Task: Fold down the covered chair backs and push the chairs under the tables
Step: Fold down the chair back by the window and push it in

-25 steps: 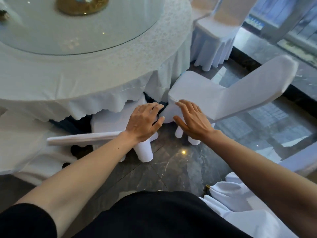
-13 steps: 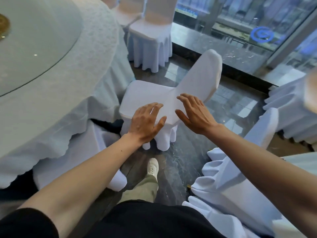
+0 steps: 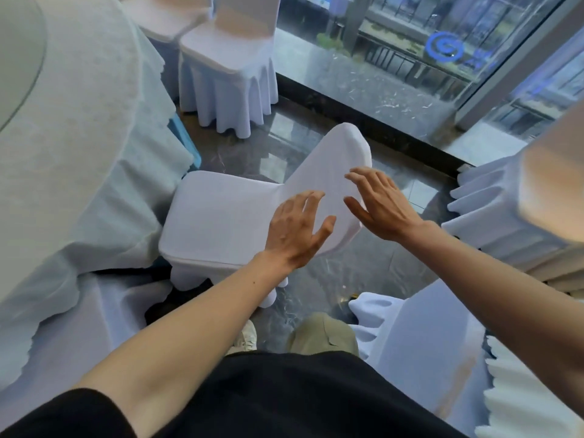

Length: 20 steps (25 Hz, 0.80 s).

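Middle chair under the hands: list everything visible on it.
The chair wears a tight white stretchy cover over seat, back and legs. Its back is not folded down; it leans away from the seat. It stands on the dark glossy floor, seat front beside the tablecloth. The left hand and right hand, fingers spread, are over the back; contact is unclear.

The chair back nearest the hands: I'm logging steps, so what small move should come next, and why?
Probably lay both palms on the chair back and press it down toward the seat. It stands raised at a slant, the left hand and right hand are open right at it, gripping nothing, and the seat is not yet under the table.
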{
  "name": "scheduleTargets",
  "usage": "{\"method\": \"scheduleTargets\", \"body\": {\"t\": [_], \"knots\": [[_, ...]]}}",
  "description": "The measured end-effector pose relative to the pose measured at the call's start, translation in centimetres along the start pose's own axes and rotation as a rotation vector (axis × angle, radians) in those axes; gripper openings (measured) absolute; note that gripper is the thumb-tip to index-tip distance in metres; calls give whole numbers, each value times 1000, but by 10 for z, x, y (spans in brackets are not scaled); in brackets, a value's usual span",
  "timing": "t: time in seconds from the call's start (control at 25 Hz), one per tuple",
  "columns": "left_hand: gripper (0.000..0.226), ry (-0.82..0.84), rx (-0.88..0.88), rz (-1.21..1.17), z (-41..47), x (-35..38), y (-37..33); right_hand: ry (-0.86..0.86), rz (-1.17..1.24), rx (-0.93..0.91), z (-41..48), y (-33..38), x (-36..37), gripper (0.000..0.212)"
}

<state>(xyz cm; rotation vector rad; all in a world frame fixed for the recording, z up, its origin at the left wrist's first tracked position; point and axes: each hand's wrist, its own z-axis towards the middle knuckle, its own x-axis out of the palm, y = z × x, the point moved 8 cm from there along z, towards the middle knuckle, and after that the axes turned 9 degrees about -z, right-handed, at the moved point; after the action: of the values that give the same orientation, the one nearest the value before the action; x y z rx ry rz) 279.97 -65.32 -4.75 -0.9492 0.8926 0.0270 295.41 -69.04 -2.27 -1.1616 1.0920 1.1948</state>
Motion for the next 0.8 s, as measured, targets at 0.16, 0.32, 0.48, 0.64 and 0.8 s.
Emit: {"method": "scheduleTargets", "body": {"t": [0.16, 0.32, 0.48, 0.64, 0.8], "knots": [[62, 9, -113, 16, 54, 50, 1, 48, 16, -140, 43, -63, 23, 49], [71, 9, -266, 34, 108, 96, -2, 97, -9, -364, 82, -125, 50, 54], [72, 67, -405, 0, 133, 129, -1, 132, -34, -592, 105, -156, 73, 59], [70, 125, -599, -48, 154, 155, 10, 152, -12, -843, 136, -168, 107, 64], [60, 99, -545, -2, 160, 158, 10, 118, 13, -1018, 156, -151, 124, 64]]}}
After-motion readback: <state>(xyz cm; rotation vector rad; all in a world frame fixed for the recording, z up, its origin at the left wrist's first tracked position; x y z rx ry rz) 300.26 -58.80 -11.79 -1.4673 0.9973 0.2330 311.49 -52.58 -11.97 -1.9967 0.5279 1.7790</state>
